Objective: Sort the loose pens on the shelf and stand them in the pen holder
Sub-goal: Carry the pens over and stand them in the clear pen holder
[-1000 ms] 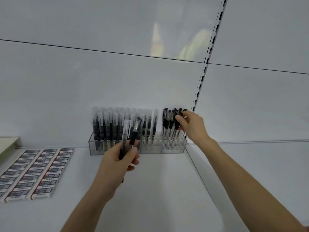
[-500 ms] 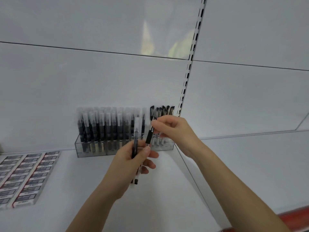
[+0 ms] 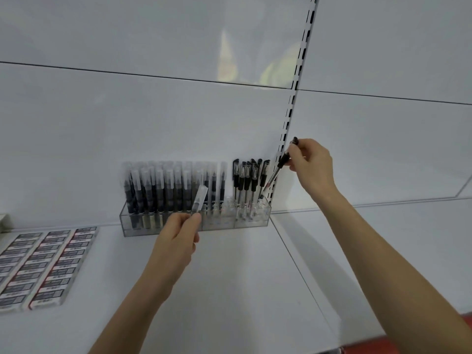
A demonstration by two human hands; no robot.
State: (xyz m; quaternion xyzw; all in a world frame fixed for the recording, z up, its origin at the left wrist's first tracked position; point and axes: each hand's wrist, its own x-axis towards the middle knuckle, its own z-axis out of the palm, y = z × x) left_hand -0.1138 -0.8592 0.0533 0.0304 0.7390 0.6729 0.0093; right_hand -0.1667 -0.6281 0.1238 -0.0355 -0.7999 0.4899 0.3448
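Observation:
A clear acrylic pen holder point(image 3: 163, 229) stands on the white shelf against the back wall. Its left part is packed with frosted-cap pens point(image 3: 163, 185); its right part holds several black-cap pens point(image 3: 246, 175). My right hand point(image 3: 310, 164) pinches a black-cap pen point(image 3: 277, 171), tilted, with its tip down at the holder's far right corner. My left hand point(image 3: 178, 232) grips a frosted-cap pen point(image 3: 199, 201) in front of the holder's middle, cap pointing up.
Rows of small labelled boxes point(image 3: 40, 264) lie flat on the shelf at the left. A slotted upright point(image 3: 293, 103) runs up the wall behind the holder's right end. The shelf seam point(image 3: 301, 272) runs toward me on the right.
My right hand took the black-cap pen from my left hand and carried it up and right to the holder's right end. My left hand now holds only the frosted-cap pen.

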